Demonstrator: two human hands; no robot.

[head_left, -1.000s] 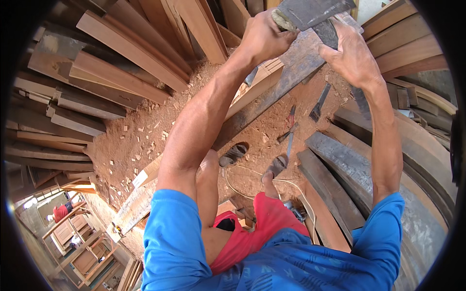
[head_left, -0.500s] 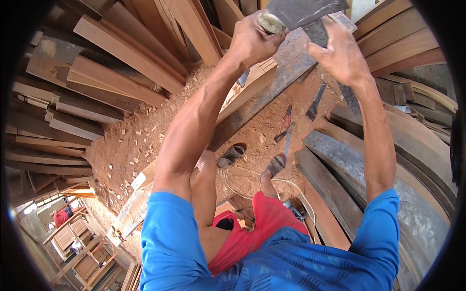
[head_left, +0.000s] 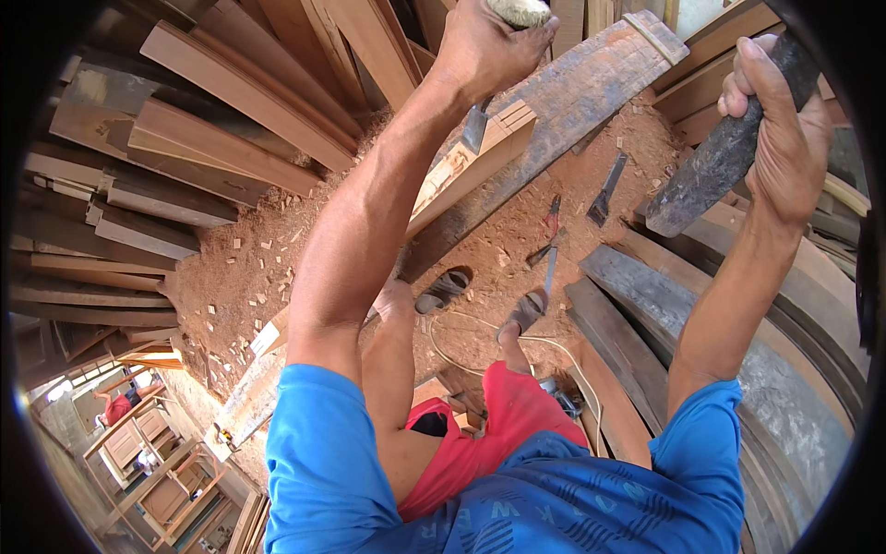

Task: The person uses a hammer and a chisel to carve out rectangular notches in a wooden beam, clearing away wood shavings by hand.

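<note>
A: Where does the timber sit, with a clock face laid over the view?

B: The squared timber [head_left: 484,174] lies just past twelve, on a long plank [head_left: 586,88]; the plank runs on beyond the timber's end toward one o'clock; the blade of a chisel [head_left: 475,127] appears to touch the timber's upper face.

A: And the person's arms?

B: The left arm rises from seven to twelve, bent at the elbow; the left hand [head_left: 489,51] is wrapped round the chisel, whose pale butt shows above the fist; whether those fingertips meet the palm cannot be told; the right arm bends up from four, and the right hand [head_left: 794,171] stands well apart, near half past two; its fingers curl round a dark club [head_left: 711,171], thumb stretched upward; the club's free end slants toward half past seven.

A: How much room is there?

B: Chip-strewn floor [head_left: 277,240] opens toward half past nine, bounded by stacked boards [head_left: 249,65] at half past ten; a narrower patch at two, beside the plank's edge, holds a dark flat tool [head_left: 606,189] and a red-handled tool [head_left: 554,214]; curved boards [head_left: 757,369] crowd half past three.
</note>
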